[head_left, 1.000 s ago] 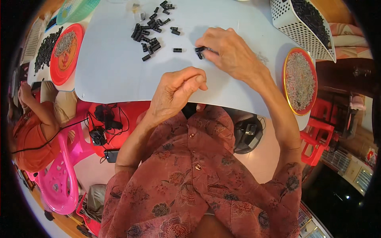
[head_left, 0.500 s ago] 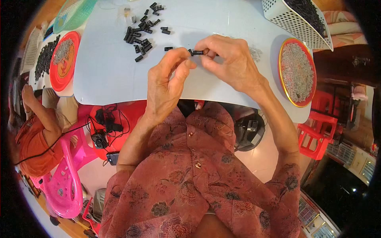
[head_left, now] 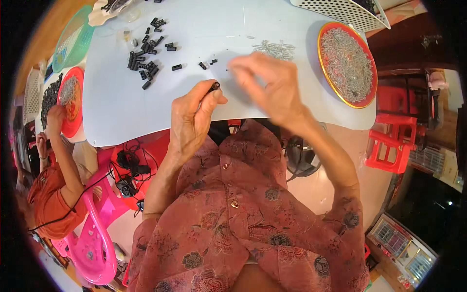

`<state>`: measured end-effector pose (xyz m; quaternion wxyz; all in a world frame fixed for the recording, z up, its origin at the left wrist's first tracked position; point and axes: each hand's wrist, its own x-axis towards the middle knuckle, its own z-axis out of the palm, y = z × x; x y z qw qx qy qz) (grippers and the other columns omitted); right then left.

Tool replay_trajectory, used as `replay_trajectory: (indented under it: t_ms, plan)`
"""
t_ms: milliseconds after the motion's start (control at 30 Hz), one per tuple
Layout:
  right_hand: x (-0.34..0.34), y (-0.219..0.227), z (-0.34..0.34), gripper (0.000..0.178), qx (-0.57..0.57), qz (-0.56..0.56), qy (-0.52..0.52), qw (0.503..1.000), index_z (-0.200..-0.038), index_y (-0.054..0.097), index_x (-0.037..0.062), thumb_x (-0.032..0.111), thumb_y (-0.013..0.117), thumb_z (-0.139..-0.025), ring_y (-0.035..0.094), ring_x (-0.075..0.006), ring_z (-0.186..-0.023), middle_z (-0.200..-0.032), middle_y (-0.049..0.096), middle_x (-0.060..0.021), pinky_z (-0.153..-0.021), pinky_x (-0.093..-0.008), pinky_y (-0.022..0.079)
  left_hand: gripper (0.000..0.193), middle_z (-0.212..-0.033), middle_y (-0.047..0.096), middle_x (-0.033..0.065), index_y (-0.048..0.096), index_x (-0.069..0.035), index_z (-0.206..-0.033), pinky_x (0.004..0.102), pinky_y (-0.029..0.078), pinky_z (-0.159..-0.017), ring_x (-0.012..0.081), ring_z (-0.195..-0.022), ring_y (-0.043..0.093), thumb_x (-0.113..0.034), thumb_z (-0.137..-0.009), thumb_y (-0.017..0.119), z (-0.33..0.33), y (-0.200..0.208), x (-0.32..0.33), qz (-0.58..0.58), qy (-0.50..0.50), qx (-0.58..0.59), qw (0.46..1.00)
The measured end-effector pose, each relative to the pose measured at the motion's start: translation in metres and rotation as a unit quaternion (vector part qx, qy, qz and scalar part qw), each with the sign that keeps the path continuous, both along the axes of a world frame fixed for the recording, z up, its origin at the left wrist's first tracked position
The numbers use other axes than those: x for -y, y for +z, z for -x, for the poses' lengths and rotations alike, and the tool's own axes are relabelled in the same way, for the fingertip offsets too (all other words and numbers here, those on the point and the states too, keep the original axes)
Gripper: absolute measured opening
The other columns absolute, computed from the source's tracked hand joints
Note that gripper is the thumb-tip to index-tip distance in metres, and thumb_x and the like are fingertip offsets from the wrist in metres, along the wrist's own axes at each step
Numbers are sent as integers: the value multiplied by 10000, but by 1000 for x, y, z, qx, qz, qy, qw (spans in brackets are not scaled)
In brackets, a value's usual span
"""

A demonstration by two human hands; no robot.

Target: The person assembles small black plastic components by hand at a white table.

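Note:
My left hand (head_left: 190,117) pinches a small black tubular plastic part (head_left: 215,86) between thumb and forefinger, its round end showing. To its right, my right hand (head_left: 272,87) is over the table, apart from that part. Its fingers are smeared by motion, so whether they hold anything does not show. Just beyond my hands lie a few loose black pieces (head_left: 202,65). A heap of similar black tubular parts (head_left: 146,53) is spread on the left of the white table (head_left: 112,107). Thin clear or silvery pieces (head_left: 275,49) lie scattered past my right hand.
A red, gold-rimmed plate (head_left: 322,53) of small silvery pieces stands at the right. Behind it is a white perforated basket (head_left: 340,13). At the left, a person in an orange shirt (head_left: 56,199) sits by a red plate (head_left: 73,124) and a green basket (head_left: 63,51).
My right hand has come away from the black part and moved right, while my left hand keeps hold of it. The view has shifted. The other person's arm now reaches to their table.

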<state>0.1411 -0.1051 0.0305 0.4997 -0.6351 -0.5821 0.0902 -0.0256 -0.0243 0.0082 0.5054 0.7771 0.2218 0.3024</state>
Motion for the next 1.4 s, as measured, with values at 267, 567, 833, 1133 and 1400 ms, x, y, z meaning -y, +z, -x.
replay_trajectory:
  t_ms: [267, 567, 833, 1133, 1400]
  plan:
    - [-23, -4, -84, 106, 237, 92, -49, 966, -868, 662, 27, 92, 605, -807, 611, -351, -700, -785, 620, -148, -650, -438, 480, 351, -758, 648, 65, 575, 34, -1037, 261, 433, -679, 127, -698, 482, -288, -1007, 439, -9, 1, -4, 88, -5, -16, 996]
    - [-52, -8, -82, 72, 349, 145, 29, 925, -754, 621, 13, 85, 625, -754, 597, -361, -682, -754, 626, -168, -677, -442, 479, 266, -779, 655, 77, 583, 57, -1023, 271, 458, -692, 128, -709, 526, -172, -965, 462, -13, -1, -11, 147, -10, -1, 989]
    - [-38, 7, -26, 111, -152, 112, 86, 978, -853, 653, -8, 63, 631, -771, 541, -45, -638, -690, 608, 17, -609, -215, 458, 246, -769, 653, 75, 604, 43, -990, 275, 474, -682, 127, -708, 558, -164, -959, 475, -12, -2, -15, 182, -23, 49, 982]
    - [-36, -4, -4, 83, -207, 88, 94, 970, -846, 649, 2, 49, 640, -779, 541, -45, -645, -683, 633, 0, -635, -233, 461, 249, -758, 653, 78, 604, 47, -979, 278, 476, -679, 129, -703, 562, -162, -963, 471, -11, -6, -16, 190, -25, 72, 979]
    - [-44, 5, -10, 74, -148, 112, 59, 981, -810, 665, -3, 64, 635, -813, 551, -53, -653, -708, 656, -2, -639, -248, 472, 265, -753, 647, 81, 595, 48, -1002, 284, 484, -689, 130, -706, 571, -188, -978, 478, 5, 4, -14, 189, -20, 53, 980]
